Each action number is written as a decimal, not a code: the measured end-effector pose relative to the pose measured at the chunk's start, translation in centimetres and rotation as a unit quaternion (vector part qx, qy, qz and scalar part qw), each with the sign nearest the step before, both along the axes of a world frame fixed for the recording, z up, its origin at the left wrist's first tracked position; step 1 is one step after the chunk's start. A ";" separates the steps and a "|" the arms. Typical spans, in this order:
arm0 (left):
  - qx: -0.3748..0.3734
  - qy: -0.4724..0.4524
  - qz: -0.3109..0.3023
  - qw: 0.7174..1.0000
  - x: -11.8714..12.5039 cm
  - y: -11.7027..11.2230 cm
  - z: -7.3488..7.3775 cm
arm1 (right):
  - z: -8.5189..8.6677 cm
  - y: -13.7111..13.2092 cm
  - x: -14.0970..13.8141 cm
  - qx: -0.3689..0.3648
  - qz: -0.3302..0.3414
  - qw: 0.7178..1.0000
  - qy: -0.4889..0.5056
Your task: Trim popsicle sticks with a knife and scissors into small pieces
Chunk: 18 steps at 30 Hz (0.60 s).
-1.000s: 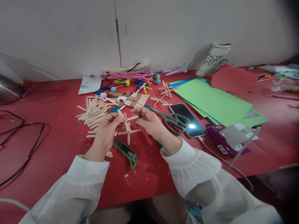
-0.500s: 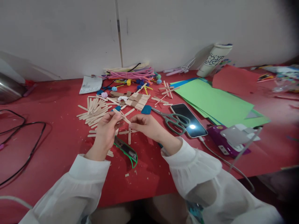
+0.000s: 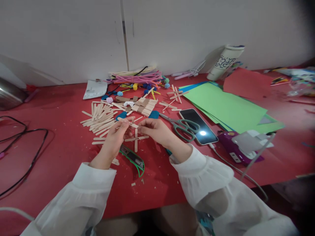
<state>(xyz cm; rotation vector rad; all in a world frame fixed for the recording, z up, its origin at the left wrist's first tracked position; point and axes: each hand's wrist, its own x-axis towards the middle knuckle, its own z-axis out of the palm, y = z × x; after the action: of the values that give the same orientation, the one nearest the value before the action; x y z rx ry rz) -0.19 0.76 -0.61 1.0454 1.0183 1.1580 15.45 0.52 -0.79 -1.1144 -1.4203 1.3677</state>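
Between my hands is a cross of wooden craft sticks (image 3: 133,125), held above the table. My left hand (image 3: 115,139) pinches its left part between thumb and fingers. At the right end, my right hand (image 3: 154,131) grips a stick tip with thumb and forefinger. Just below, another craft-stick cross (image 3: 136,139) lies on the table. A green utility knife (image 3: 133,159) rests in front of it, near my left wrist. Beyond my left hand spreads a pile of loose craft sticks (image 3: 99,118). Scissors (image 3: 183,127) with grey-green handles lie right of my right hand.
On the red table (image 3: 157,193), a phone (image 3: 194,121) lies beside green paper sheets (image 3: 228,105). A purple power adapter (image 3: 232,150) with cables sits at right. A white tumbler (image 3: 225,64) and pink pipe cleaners (image 3: 137,78) are near the wall. A black cable (image 3: 34,157) curls at left.
The craft-stick cross in my hands has tilted, so its crossing stick now looks flatter. My fingers have shifted slightly around it. Things on the table stay where they were.
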 end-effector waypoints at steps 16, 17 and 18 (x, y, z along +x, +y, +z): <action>0.043 0.126 0.078 0.988 -0.5 0.8 -0.8 | -0.8 0.8 0.4 0.026 -0.067 0.992 -0.109; 0.038 0.130 0.076 0.988 -0.5 0.8 -0.8 | -0.9 0.8 0.5 0.044 -0.064 0.987 -0.140; 0.033 0.131 0.074 0.988 -0.5 0.8 -0.7 | -0.9 0.8 0.5 0.064 -0.061 0.980 -0.179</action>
<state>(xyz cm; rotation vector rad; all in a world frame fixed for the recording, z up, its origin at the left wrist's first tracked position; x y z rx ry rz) -0.66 1.59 -1.30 1.2140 1.2901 1.2020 15.93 1.33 -1.67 -1.3852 -1.6371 1.0069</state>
